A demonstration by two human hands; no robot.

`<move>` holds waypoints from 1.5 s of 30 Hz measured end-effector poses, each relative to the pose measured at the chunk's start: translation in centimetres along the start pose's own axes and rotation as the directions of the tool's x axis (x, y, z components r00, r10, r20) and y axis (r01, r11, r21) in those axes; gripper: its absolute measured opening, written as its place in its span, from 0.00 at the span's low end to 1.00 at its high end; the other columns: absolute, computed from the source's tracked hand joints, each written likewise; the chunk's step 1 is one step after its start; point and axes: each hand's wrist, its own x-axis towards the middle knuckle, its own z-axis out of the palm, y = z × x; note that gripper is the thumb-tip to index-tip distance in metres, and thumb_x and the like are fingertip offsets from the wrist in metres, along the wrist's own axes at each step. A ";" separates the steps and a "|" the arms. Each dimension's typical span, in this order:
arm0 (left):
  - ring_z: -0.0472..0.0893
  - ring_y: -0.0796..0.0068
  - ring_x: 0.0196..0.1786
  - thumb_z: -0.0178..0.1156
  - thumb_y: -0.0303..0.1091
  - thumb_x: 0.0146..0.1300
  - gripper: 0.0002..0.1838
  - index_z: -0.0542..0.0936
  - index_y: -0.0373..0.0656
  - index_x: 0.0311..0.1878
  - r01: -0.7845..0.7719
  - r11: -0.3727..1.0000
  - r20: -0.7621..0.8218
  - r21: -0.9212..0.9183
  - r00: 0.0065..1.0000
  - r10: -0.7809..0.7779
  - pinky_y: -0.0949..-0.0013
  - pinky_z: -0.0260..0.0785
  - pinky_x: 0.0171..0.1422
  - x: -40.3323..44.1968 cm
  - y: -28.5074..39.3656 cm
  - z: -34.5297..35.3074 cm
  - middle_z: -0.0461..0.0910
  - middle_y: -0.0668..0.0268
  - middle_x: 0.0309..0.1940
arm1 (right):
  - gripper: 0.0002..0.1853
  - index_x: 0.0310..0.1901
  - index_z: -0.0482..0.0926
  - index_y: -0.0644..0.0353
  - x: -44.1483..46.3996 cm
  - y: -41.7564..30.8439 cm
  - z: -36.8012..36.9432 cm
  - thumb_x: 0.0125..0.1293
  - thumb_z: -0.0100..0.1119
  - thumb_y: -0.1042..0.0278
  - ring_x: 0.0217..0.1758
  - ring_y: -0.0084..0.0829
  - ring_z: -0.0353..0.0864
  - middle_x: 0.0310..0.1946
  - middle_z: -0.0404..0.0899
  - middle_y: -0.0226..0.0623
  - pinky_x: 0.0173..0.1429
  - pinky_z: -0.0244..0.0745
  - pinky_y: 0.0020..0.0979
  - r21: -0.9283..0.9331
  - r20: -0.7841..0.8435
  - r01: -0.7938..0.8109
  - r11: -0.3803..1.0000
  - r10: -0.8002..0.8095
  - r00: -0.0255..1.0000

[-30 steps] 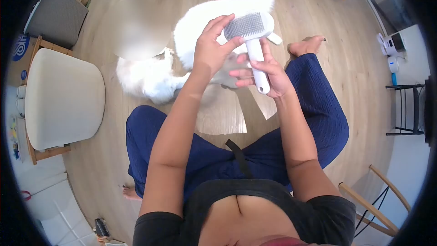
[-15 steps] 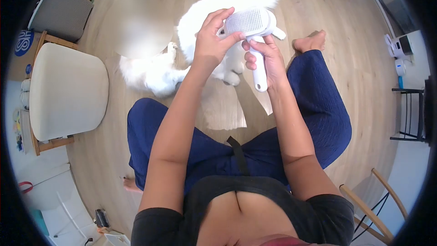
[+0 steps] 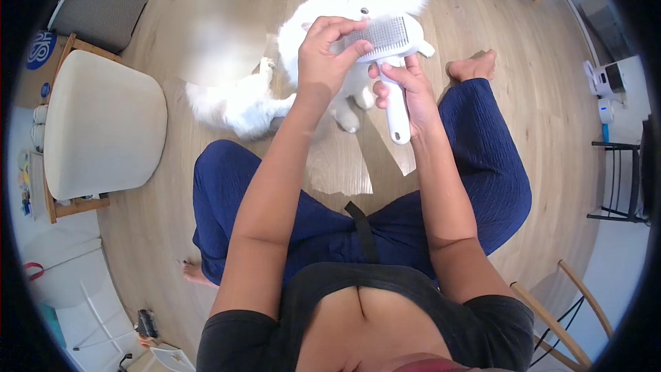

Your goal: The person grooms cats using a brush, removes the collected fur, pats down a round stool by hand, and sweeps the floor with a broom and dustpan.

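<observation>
A white pet brush (image 3: 397,107) with a wide head of fine metal pins is held up in front of me, pins facing me. My right hand (image 3: 412,93) is wrapped round its handle, thumb near the neck. The thumb and fingers of my left hand (image 3: 325,55) grip the left end of the brush head. Behind the hands, a white furry cat (image 3: 303,21) is on the floor, partly hidden by the brush and my left hand. Another white furry animal (image 3: 237,107) lies to the left, its upper part blurred.
A cream-seated wooden chair (image 3: 107,124) stands at the left, with a grey panel (image 3: 103,7) behind it. My legs in blue trousers (image 3: 482,145) are spread on the wooden floor (image 3: 561,165). Wooden chair parts (image 3: 551,320) are at the lower right; a black metal rack (image 3: 616,179) stands at the right.
My right fingers have closed round the brush handle, having been spread before. The brush has tilted slightly and shifted a little right. The cat's paws and an eye now show.
</observation>
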 end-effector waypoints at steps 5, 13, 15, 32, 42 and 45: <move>0.75 0.76 0.47 0.70 0.28 0.53 0.20 0.80 0.40 0.51 -0.007 0.987 -0.052 -0.160 0.999 -0.001 0.73 0.69 0.55 0.9 -2.0 -0.4 0.74 0.66 0.48 | 0.30 0.62 0.57 0.52 0.3 0.2 0.0 0.60 0.59 0.77 0.21 0.23 0.74 0.34 0.77 0.42 0.18 0.73 0.23 -0.080 -0.027 -0.016 0.997 0.014 1.000; 0.76 0.79 0.43 0.67 0.29 0.56 0.11 0.84 0.38 0.42 0.053 0.999 0.110 0.000 0.992 -0.053 0.75 0.70 0.48 1.1 -0.4 -0.1 0.77 0.67 0.41 | 0.31 0.62 0.56 0.53 0.2 1.1 -0.5 0.59 0.60 0.77 0.21 0.23 0.74 0.33 0.77 0.41 0.19 0.70 0.22 -0.177 -0.037 -0.025 0.984 0.019 0.999; 0.76 0.80 0.39 0.66 0.29 0.56 0.06 0.84 0.38 0.36 0.146 0.989 0.078 -0.015 0.986 -0.145 0.76 0.68 0.44 0.9 0.0 0.3 0.78 0.69 0.35 | 0.32 0.62 0.56 0.53 0.0 1.1 -0.6 0.59 0.60 0.77 0.21 0.23 0.74 0.32 0.77 0.41 0.19 0.69 0.22 -0.183 -0.050 -0.029 0.983 0.020 0.999; 0.78 0.75 0.37 0.66 0.25 0.54 0.07 0.81 0.37 0.36 -0.215 0.967 -0.070 0.135 0.972 0.226 0.73 0.71 0.43 -0.9 0.5 2.1 0.78 0.65 0.37 | 0.27 0.59 0.58 0.54 0.4 1.1 -0.6 0.61 0.57 0.77 0.21 0.22 0.73 0.33 0.75 0.41 0.17 0.69 0.21 -0.179 -0.047 -0.024 0.984 0.015 0.999; 0.75 0.82 0.36 0.60 0.27 0.63 0.03 0.79 0.39 0.38 -0.013 0.998 -0.288 0.054 0.957 0.029 0.77 0.68 0.40 -0.7 -0.7 2.3 0.77 0.73 0.31 | 0.24 0.56 0.59 0.58 0.3 1.7 0.4 0.61 0.56 0.77 0.21 0.21 0.73 0.35 0.76 0.40 0.17 0.71 0.22 -0.105 -0.054 -0.048 0.993 0.042 0.998; 0.72 0.86 0.36 0.60 0.29 0.65 0.06 0.78 0.38 0.40 0.008 0.979 -0.275 -0.204 0.959 -0.065 0.79 0.66 0.42 0.0 -1.5 0.0 0.76 0.74 0.32 | 0.22 0.56 0.59 0.58 0.3 1.5 0.5 0.62 0.55 0.76 0.21 0.20 0.72 0.34 0.77 0.42 0.17 0.71 0.21 -0.044 -0.041 -0.108 0.993 0.106 0.993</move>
